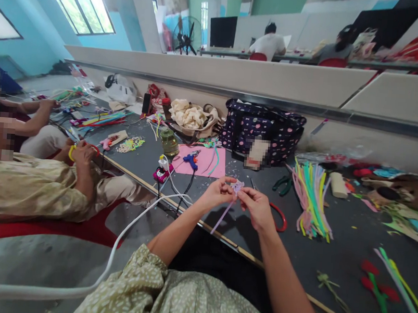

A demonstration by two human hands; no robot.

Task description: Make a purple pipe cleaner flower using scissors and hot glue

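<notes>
My left hand and my right hand meet above the front edge of the dark table. Together they pinch a lilac pipe cleaner, bent into a small flower shape at the top. Its straight stem hangs down and to the left between my wrists. Red-handled scissors lie on the table just beyond my right hand, partly hidden by it.
A bundle of coloured pipe cleaners lies to the right, green pliers behind. A blue glue gun rests on a pink sheet. A dotted bag stands at the back. A person's hands work at left.
</notes>
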